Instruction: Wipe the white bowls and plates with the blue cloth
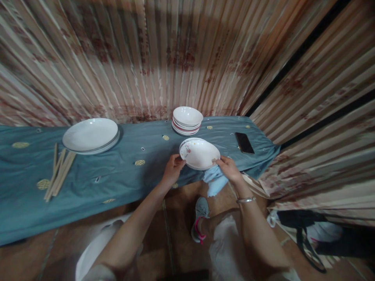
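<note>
Between my two hands is a white oval plate (202, 153) with a small floral print, and at least one more plate edge shows beneath it. My left hand (174, 168) pinches its left rim, thumb and fingers closed. On the opposite side my right hand (229, 167) grips the right rim. A light blue cloth (215, 180) hangs at the table edge below my right hand; whether that hand touches it I cannot tell. Just behind the plate stands a stack of white bowls (188, 117), some with red rims.
Large white plates (90, 134) are stacked at the left, with several wooden chopsticks (60, 171) in front of them. A black phone (244, 143) lies at the right on the blue-green tablecloth (137, 144). Pleated curtains (164, 54) close off the back and right. A bag (304, 222) is on the floor.
</note>
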`<act>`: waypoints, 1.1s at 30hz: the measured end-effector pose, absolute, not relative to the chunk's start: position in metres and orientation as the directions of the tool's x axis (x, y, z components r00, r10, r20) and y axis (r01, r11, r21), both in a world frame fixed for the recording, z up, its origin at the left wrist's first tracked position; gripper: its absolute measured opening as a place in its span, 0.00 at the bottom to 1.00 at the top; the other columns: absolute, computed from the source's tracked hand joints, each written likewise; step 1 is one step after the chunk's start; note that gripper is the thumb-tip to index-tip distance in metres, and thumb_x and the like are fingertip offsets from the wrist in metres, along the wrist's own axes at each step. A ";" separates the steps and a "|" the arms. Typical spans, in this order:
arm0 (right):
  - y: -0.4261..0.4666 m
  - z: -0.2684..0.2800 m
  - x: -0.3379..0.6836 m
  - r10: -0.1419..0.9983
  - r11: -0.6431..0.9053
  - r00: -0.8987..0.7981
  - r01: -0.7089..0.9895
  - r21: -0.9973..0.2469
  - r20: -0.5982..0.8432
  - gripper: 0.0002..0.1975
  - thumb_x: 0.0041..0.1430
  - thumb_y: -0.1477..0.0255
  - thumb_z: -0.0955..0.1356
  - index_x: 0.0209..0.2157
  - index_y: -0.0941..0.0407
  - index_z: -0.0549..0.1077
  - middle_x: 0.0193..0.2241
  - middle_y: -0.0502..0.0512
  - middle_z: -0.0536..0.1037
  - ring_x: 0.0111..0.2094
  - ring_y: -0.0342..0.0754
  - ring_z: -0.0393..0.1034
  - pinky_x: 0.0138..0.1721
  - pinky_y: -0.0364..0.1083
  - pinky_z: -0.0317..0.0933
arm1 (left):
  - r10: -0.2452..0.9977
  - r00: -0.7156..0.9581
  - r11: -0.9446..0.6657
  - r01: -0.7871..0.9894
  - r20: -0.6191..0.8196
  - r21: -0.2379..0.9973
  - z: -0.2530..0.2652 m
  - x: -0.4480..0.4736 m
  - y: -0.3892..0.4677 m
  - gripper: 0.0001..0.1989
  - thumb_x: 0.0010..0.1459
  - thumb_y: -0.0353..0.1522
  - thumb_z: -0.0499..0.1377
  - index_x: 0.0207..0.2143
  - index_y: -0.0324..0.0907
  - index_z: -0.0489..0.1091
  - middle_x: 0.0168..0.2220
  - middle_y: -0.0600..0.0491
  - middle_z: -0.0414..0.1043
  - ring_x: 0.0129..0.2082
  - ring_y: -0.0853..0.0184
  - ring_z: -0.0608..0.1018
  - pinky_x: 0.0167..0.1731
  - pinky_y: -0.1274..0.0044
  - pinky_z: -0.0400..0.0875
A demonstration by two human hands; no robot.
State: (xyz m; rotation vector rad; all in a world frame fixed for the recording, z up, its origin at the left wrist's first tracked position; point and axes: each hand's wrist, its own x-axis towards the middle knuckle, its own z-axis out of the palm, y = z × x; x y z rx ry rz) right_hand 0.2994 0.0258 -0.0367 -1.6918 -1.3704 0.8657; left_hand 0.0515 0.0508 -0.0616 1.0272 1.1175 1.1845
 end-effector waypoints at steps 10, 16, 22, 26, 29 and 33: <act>0.035 -0.050 0.305 0.984 -0.093 0.176 0.575 -0.813 0.012 0.16 0.52 0.65 0.67 0.39 0.58 0.78 0.32 0.55 0.82 0.34 0.51 0.74 0.39 0.48 0.67 | 0.999 0.023 0.040 -0.115 -0.037 0.993 -0.074 0.053 0.056 0.16 0.45 0.30 0.65 0.38 0.42 0.69 0.29 0.56 0.72 0.31 0.67 0.74 0.37 0.73 0.68; 0.034 -0.046 0.301 0.986 -0.105 0.167 0.665 -0.739 0.010 0.17 0.56 0.64 0.67 0.43 0.57 0.77 0.31 0.56 0.82 0.30 0.51 0.74 0.34 0.47 0.66 | 0.999 0.028 0.033 -0.127 -0.029 0.991 -0.074 0.054 0.058 0.15 0.45 0.30 0.64 0.39 0.42 0.69 0.29 0.56 0.73 0.31 0.67 0.75 0.37 0.72 0.70; 0.030 -0.032 0.292 0.984 -0.170 0.164 0.774 -0.610 -0.066 0.19 0.59 0.63 0.66 0.48 0.58 0.75 0.28 0.56 0.82 0.31 0.54 0.76 0.33 0.47 0.65 | 0.999 0.022 0.033 -0.131 -0.030 0.991 -0.074 0.055 0.059 0.15 0.45 0.29 0.64 0.39 0.42 0.70 0.28 0.57 0.73 0.30 0.68 0.75 0.36 0.73 0.70; 0.025 -0.023 0.285 0.982 -0.187 0.164 0.858 -0.479 -0.091 0.19 0.61 0.61 0.65 0.47 0.58 0.74 0.27 0.57 0.81 0.32 0.55 0.77 0.33 0.47 0.63 | 0.999 0.014 0.035 -0.133 -0.034 0.991 -0.073 0.054 0.059 0.16 0.44 0.29 0.65 0.39 0.42 0.70 0.28 0.57 0.73 0.30 0.68 0.75 0.36 0.74 0.70; 0.021 -0.018 0.287 0.978 -0.205 0.199 0.878 -0.433 -0.060 0.20 0.61 0.60 0.66 0.48 0.59 0.74 0.30 0.61 0.82 0.36 0.58 0.77 0.36 0.48 0.63 | 0.999 0.013 0.038 -0.143 -0.036 0.989 -0.070 0.053 0.058 0.16 0.44 0.29 0.65 0.39 0.42 0.71 0.28 0.57 0.73 0.30 0.68 0.75 0.36 0.74 0.70; 0.017 -0.015 0.287 0.985 -0.131 0.170 0.756 -0.641 -0.001 0.22 0.56 0.58 0.70 0.46 0.58 0.78 0.34 0.61 0.83 0.38 0.56 0.76 0.39 0.49 0.64 | 1.000 0.001 0.026 -0.160 -0.026 0.987 -0.059 0.050 0.052 0.16 0.46 0.32 0.65 0.40 0.43 0.71 0.30 0.55 0.74 0.33 0.66 0.76 0.39 0.73 0.70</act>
